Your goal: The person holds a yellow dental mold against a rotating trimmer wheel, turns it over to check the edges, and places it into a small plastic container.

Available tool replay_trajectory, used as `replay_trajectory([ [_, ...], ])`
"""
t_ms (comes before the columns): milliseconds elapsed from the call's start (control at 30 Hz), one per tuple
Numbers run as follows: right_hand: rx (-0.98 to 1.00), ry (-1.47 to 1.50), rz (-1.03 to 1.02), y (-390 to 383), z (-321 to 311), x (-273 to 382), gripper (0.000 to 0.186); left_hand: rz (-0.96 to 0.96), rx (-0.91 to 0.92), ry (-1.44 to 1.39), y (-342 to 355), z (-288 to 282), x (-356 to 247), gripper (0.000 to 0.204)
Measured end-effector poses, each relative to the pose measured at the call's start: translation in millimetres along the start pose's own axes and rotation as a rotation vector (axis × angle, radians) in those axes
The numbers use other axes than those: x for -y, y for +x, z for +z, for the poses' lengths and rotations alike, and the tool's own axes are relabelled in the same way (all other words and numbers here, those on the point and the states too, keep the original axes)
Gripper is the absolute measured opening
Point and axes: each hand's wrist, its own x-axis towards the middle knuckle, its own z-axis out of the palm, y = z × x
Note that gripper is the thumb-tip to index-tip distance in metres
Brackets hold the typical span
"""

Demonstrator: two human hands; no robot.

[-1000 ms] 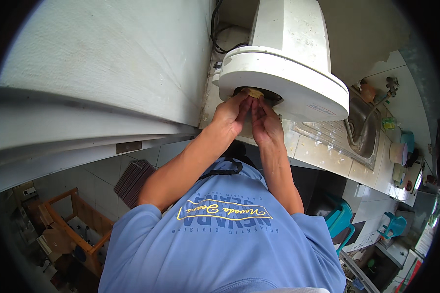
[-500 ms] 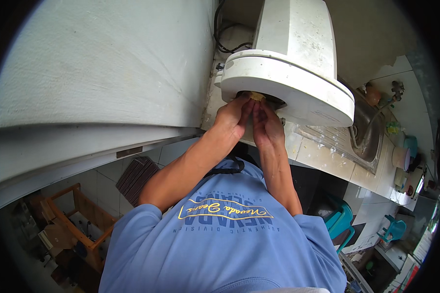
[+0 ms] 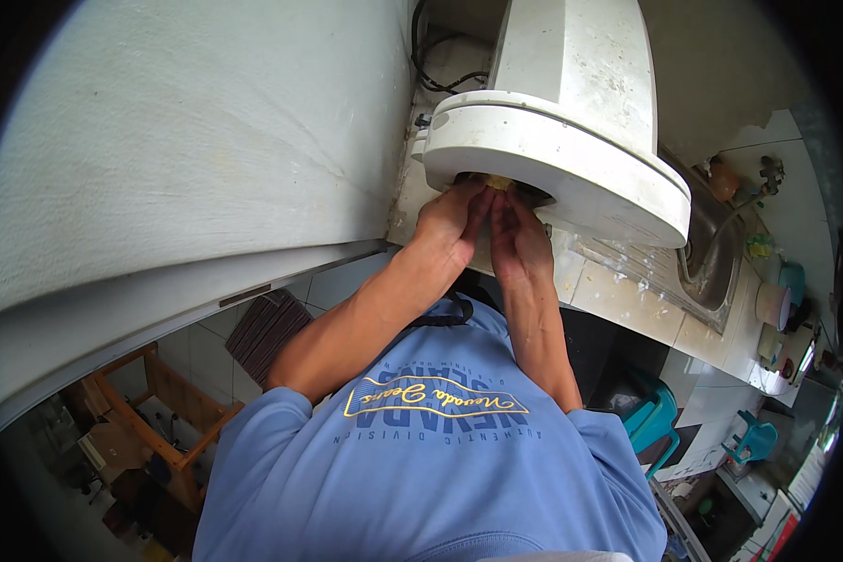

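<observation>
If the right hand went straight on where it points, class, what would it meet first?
The yellow piece, which the right hand seems to touch; then probably the dark opening in the white machine, though depth is unclear.

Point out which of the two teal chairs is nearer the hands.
The larger-looking teal chair, right beside the person's right sleeve; the other chair appears smaller and sits farther out, toward the picture's right rim.

Machine housing [image 3: 557, 136]: smooth, white, plastic-looking, speckled. Desk [image 3: 609, 298]: glossy pale tile, spattered. Sink [image 3: 721, 267], set in desk: shiny metal. Shirt [image 3: 431, 478]: matt blue cloth. Frame [image 3: 164, 448]: orange-brown wood. Chair [image 3: 658, 420]: smooth turquoise plastic. Large panel [image 3: 206, 140]: pale, matt, faintly textured.
</observation>
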Motion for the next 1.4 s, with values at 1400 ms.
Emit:
replay_trajectory([
  [1400, -0.015, -0.028, -0.007, 5, -3, 1, 0.021, 0.009, -0.026, -0.021, -5, 9, 0, 0.031],
])
